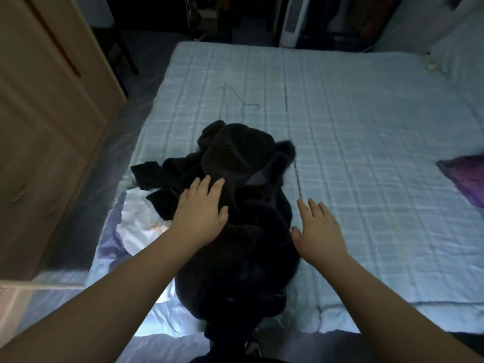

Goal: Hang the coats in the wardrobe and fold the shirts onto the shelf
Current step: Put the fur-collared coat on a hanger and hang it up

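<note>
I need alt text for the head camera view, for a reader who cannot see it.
A heap of black clothing lies on a pale blue checked bed; the left hand rests flat on it, the right hand open beside it. A thin wire hanger lies farther up the bed, a wooden wardrobe at left.

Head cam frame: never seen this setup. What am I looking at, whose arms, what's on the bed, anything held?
There is no machine here: a person wears one wide-angle camera on the head, looking down at their own bare arms. On the bed lies a crumpled pile of black clothing. The left hand rests flat on it, fingers straight. The right hand is open beside the pile, above the bedcover. Neither hand holds anything. A thin wire hanger lies further up the bed, and a wooden wardrobe stands on the left.
</note>
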